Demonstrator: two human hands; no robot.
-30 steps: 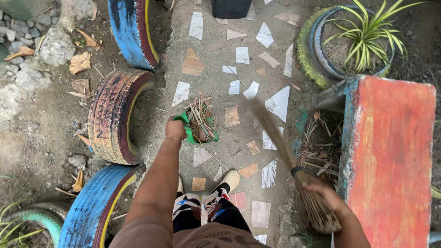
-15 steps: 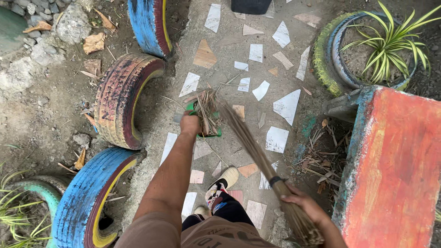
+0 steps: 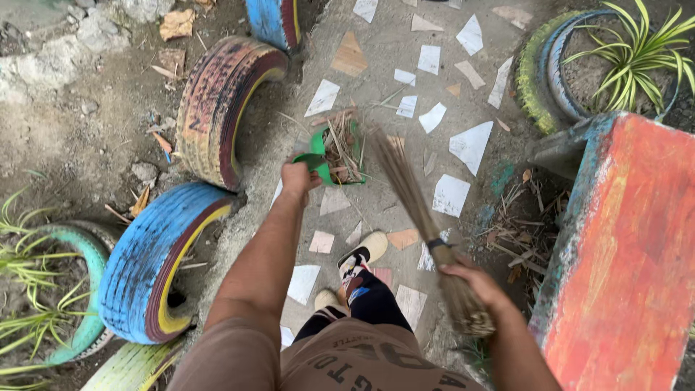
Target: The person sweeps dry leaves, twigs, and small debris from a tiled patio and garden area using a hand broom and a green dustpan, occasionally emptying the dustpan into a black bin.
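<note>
My left hand (image 3: pixel 298 177) grips the handle of a green dustpan (image 3: pixel 318 148) lying on the paved path; dry twigs and leaves (image 3: pixel 342 148) are heaped in it. My right hand (image 3: pixel 472 284) is closed round the bound end of a stick broom (image 3: pixel 407 187), whose bristle tips reach the dustpan's right edge. My foot in a pale shoe (image 3: pixel 363 252) stands on the path between the two arms.
Painted half-buried tyres line the left side: a red-yellow one (image 3: pixel 213 108) and a blue one (image 3: pixel 156 253). A red concrete bench (image 3: pixel 630 253) stands at right, with dry debris (image 3: pixel 517 232) at its foot. A tyre planter with a green plant (image 3: pixel 630 51) is at top right.
The broom has swung left so that its tips now meet the dustpan. My left hand with the dustpan has shifted slightly; more twigs lie in the pan.
</note>
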